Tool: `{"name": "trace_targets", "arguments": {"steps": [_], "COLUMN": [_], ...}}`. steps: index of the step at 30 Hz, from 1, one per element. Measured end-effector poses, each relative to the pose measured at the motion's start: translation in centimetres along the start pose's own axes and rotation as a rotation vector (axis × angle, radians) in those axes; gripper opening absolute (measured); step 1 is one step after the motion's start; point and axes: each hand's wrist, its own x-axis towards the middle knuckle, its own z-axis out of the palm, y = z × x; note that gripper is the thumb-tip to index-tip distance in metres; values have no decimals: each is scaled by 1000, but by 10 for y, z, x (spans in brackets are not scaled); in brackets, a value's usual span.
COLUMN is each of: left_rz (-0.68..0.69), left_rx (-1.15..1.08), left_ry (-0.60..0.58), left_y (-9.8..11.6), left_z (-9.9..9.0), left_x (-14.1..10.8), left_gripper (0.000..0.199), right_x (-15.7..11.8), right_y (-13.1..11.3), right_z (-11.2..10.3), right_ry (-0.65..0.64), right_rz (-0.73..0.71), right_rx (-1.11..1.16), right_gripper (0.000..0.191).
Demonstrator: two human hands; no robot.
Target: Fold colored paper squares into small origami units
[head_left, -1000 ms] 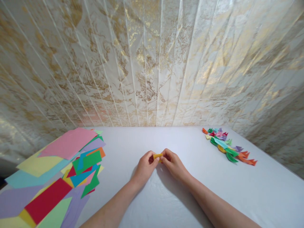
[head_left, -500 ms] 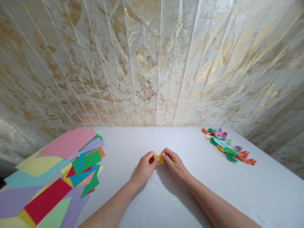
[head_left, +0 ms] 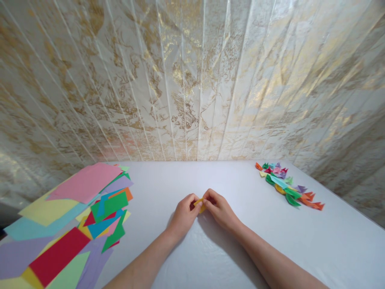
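A small piece of yellow paper [head_left: 202, 208] is held between both hands near the middle of the white table [head_left: 192, 249]. My left hand [head_left: 185, 212] pinches its left side between thumb and forefinger. From the right, my right hand [head_left: 219, 208] grips the other side with closed fingers. The fingertips of the two hands are close together and cover much of the paper, so its exact folded shape cannot be made out.
Loose coloured sheets lie at the left, among them a pink sheet [head_left: 87, 182], a red sheet [head_left: 60, 256] and a green piece [head_left: 111, 205]. Several small folded paper shapes [head_left: 291, 193] lie at the right. Behind the table hangs a patterned curtain [head_left: 186, 80].
The right fingertips have moved slightly left, closer to the left thumb. The yellow paper has tilted and less of it shows between the hands.
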Motion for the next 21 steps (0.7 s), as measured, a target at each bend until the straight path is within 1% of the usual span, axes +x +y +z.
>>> {"name": "trace_targets", "arguments": {"steps": [4, 7, 12, 17, 21], "left_rz": [31, 48, 31, 29, 36], "left_rx": [15, 6, -8, 13, 5], "left_ry": [-9, 8, 17, 16, 24], "left_y": [1, 1, 1, -5, -7], "left_z": [-1, -2, -2, 2, 3], "left_x": [-1, 0, 1, 0, 0], "left_gripper": [20, 21, 22, 12, 7], "right_x": [-1, 1, 3, 0, -2], "right_y": [-4, 1, 4, 0, 3], "right_z": [0, 1, 2, 3, 5], "right_ry": [-33, -15, 10, -1, -1], "right_rz": [1, 13, 27, -17, -24], "right_rx": [-63, -38, -36, -176, -258], "right_gripper": [9, 9, 8, 7, 7]}}
